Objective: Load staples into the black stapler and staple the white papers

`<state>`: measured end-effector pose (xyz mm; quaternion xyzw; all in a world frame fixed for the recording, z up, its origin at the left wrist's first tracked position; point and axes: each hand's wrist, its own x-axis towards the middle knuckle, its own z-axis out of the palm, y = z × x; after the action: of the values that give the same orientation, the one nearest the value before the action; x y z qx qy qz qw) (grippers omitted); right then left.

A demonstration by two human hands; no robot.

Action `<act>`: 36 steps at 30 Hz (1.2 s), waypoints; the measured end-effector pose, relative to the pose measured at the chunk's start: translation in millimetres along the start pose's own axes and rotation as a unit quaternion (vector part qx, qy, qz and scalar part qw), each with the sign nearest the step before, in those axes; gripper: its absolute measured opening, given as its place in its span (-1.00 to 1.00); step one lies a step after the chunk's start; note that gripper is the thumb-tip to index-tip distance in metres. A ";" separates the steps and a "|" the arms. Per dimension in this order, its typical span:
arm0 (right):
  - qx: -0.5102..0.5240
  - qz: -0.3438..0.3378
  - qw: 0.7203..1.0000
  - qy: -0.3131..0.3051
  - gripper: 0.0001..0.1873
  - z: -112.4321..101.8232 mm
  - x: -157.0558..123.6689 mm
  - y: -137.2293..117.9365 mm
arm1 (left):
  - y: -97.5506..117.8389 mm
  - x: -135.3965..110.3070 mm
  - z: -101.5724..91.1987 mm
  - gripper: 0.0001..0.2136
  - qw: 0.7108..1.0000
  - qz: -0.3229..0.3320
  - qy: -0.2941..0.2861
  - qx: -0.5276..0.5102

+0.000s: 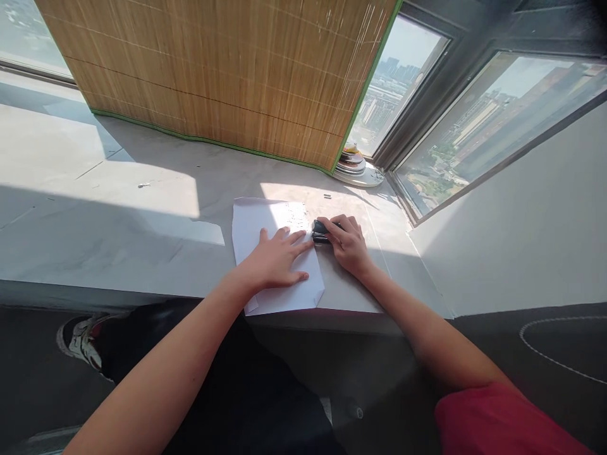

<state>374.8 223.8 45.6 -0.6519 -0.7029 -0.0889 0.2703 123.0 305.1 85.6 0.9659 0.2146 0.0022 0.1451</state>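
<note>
Paper [265, 253] lies flat on the grey sill [142, 240], near its front edge, lower corner almost at the lip. It looks like a few sheets stacked, since an under-edge peeks out at the bottom left; I can't count them.

Left hand [277, 259] rests palm down on the middle of the paper, fingers spread and flat, gripping nothing, just pinning it.

Right hand [346, 243] is wrapped around a small black stapler [322, 230] at the paper's right edge, upper part. Fingers curl over the top, and the nose of the stapler touches or slightly overlaps the sheet edge. I can't tell whether the edge is actually inside the mouth.

Handling, my read:
- Paper: very light, floppy, slides easily on the smooth sill. It needs a flat palm to hold it down, because pinching will crease it. Keep pressure close to the stapled edge so the sheets don't fan.
- Stapler: small, rigid, hard plastic or metal with some weight. Hold it from above, thumb under or behind, and press down over the front end.

Also there: a bamboo blind [227, 69] leaning on the sill behind, a stack of plates [353, 165] in the window corner, and two tiny dark bits [327, 196] on the sill beyond the paper, too small to identify. Strong sun washes out faint print near the top of the sheet.
</note>
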 end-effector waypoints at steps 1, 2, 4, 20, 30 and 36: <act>0.008 0.004 1.000 0.005 -0.48 0.6 0.1 0.2 | -0.2 -0.1 0.2 -0.30 1.000 0.001 0.001 -0.001; 0.016 0.008 1.000 0.008 -0.47 1.1 0.3 0.4 | -0.3 -0.2 0.2 -0.30 1.000 0.001 0.000 -0.002; 0.027 0.014 0.999 0.011 -0.46 1.5 0.6 0.7 | -0.2 -0.6 -0.3 -0.29 1.000 0.000 -0.002 -0.003; -0.115 -0.021 0.991 -0.060 -0.38 -9.2 3.2 -11.9 | -1.5 0.4 -1.0 -0.29 1.000 0.002 -0.004 -0.007; -0.119 -0.034 0.989 -0.081 -0.37 -10.5 8.1 -16.4 | 0.8 0.7 -2.6 -0.30 1.000 -0.002 -0.007 -0.003; -0.081 -0.005 0.996 -0.035 -0.41 -3.2 2.2 -10.2 | -5.6 -0.3 -2.8 -0.28 1.000 0.010 -0.021 -0.012</act>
<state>365.8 222.8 51.7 -0.6708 -0.7058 -0.1235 0.1914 120.3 310.5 86.8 0.9659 0.2022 -0.0139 0.1609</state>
